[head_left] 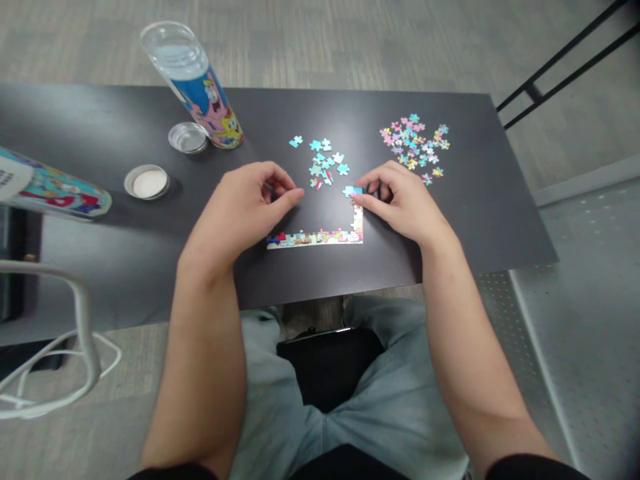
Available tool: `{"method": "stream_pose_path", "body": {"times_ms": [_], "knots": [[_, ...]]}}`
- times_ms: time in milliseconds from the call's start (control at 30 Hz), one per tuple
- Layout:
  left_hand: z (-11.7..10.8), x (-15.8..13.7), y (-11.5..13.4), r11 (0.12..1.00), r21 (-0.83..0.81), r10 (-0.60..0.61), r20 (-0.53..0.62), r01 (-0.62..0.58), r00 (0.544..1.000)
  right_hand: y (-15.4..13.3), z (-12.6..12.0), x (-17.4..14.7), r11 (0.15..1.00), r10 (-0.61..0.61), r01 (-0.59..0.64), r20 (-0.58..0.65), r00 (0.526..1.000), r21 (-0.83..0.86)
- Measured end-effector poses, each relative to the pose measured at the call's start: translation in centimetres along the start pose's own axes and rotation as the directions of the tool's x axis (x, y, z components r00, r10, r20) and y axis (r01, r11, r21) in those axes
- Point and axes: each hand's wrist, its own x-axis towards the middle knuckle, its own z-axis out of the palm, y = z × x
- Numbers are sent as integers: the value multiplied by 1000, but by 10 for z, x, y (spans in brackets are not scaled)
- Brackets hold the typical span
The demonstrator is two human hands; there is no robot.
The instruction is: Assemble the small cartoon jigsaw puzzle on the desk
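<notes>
At the upper end of a partly joined puzzle border point(320, 238), my right hand point(395, 199) pinches a light blue puzzle piece point(353, 191) between thumb and index finger. The border runs along the bottom and turns up at its right corner. My left hand point(255, 200) hovers over the left end of that border, fingers curled and thumb tip close to the index tip. Whatever may be between those tips is hidden. Beyond both hands lies a small group of mostly blue puzzle pieces point(323, 162), some showing red.
A larger pile of mixed puzzle pieces point(415, 143) lies at the back right of the dark table point(480, 200). To the left stand a clear-topped cartoon tube point(210, 100), two round lids point(188, 138) and a second printed tube point(55, 187). A white cable point(83, 320) hangs at the lower left.
</notes>
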Motion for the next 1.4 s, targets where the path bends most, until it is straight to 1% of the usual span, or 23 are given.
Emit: {"method": "stream_pose_path", "body": {"times_ms": [67,167,300,433,533,600,700,900,1067,1167,1300,1400], "knots": [[-7,-1,-8,999,-13,-31,-8,30,999,-2,-1,0,1000,25,-26,-9,1000,-14],[-11,-2,-16,998,-9,-56,-9,56,998,-7,-2,0,999,42,-42,-27,999,-28],[-9,1,-25,1000,18,-17,-75,18,997,-16,-1,3,999,16,-17,-25,1000,-41],[-4,4,-34,997,83,12,-121,-1,993,-25,13,6,992,-49,48,-1,999,-113],[0,5,-37,992,126,11,-122,5,992,-29,26,8,975,-98,100,23,995,-198],[2,5,-36,989,149,17,-124,1,992,-32,33,9,965,-113,121,47,993,-233],[4,5,-30,987,162,18,-125,2,992,-34,36,11,963,-120,134,73,990,-233],[3,4,-20,985,173,-14,-40,21,999,-23,28,15,980,-71,68,-5,997,-189],[7,5,-19,990,135,44,-29,-40,999,-6,15,18,986,-45,34,-63,997,-163],[12,4,-13,991,129,52,-26,-48,998,3,9,22,991,-4,-8,-87,996,-132],[18,3,-4,983,177,51,-31,-45,998,6,11,29,994,19,-31,-102,995,-109],[21,5,-1,982,167,84,5,-83,996,3,16,33,994,7,-16,-85,996,-105]]}}
